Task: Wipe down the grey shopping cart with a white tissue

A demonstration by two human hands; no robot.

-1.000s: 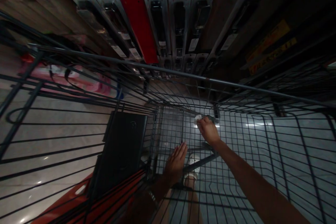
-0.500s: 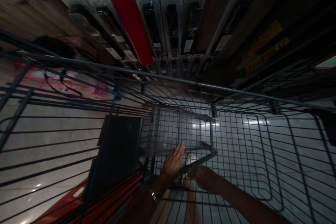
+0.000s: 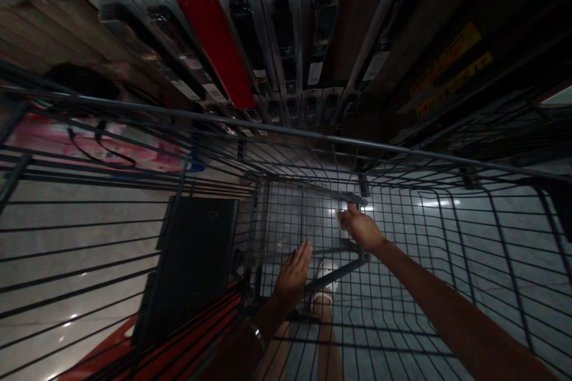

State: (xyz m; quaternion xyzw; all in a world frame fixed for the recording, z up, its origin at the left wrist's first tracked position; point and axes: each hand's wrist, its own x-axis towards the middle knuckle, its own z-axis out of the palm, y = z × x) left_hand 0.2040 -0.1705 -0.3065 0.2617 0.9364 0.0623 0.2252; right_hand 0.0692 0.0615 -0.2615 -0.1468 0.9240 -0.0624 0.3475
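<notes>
A dark wire shopping cart fills the lower view, its mesh floor under both hands. My left hand lies with fingers stretched out flat on or just over the mesh, holding nothing that shows. My right hand is farther forward and to the right, its fingers closed on a small pale wad of something like cloth or tissue. Dim light hides its exact kind. The wad is at the mesh, though I cannot tell whether it touches the wires.
A black panel stands at the cart's left end above a red part. Pink packages lie beyond the left rim. Packaged goods hang on a display ahead. My foot in a white shoe shows below the mesh.
My right hand has moved forward and slightly right, away from beside my left hand. The pale wad in its fingers now shows. My left hand has stayed nearly still.
</notes>
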